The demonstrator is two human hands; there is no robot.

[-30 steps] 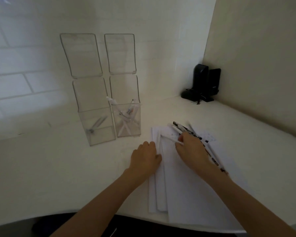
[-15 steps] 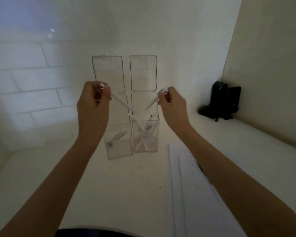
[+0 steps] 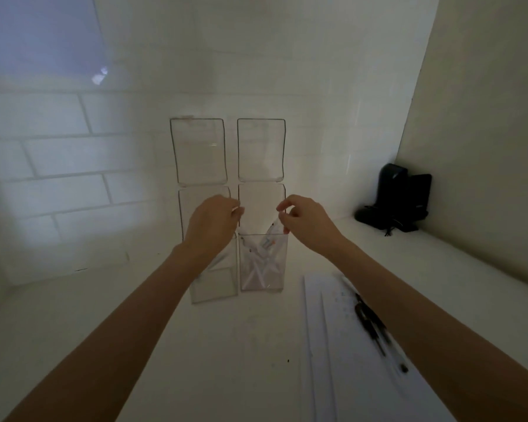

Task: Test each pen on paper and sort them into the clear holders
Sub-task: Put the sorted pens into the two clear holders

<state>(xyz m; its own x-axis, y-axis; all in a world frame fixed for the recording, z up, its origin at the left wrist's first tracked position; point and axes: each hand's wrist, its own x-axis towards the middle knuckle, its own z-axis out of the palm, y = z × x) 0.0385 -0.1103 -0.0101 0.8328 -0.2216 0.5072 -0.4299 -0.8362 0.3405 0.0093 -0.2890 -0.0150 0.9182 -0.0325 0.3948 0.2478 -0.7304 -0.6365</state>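
Right hand has thumb and fingertips pinched on the top end of a white pen, which slants down into the right clear holder. That holder already has a bunch of white pens crossed inside it, tips toward the bottom.

Left hand is up in front of the left clear holder, fingers curled in tight. There's a small pale tip poking out by the fingertips, looks like the end of a pen, but the hand covers the rest so I can't tell for sure what it's gripping. Can't make out much inside the left holder either, the wrist blocks it.

Both holders stand side by side, just about touching, at the back of the counter against the white brick wall, with tall clear back panels rising behind them.

Off toward the right front of the counter there are sheets of paper in a loose stack, with a few dark pens lying on them, partly under the right forearm. In the back right corner sits a black gadget with a cord.
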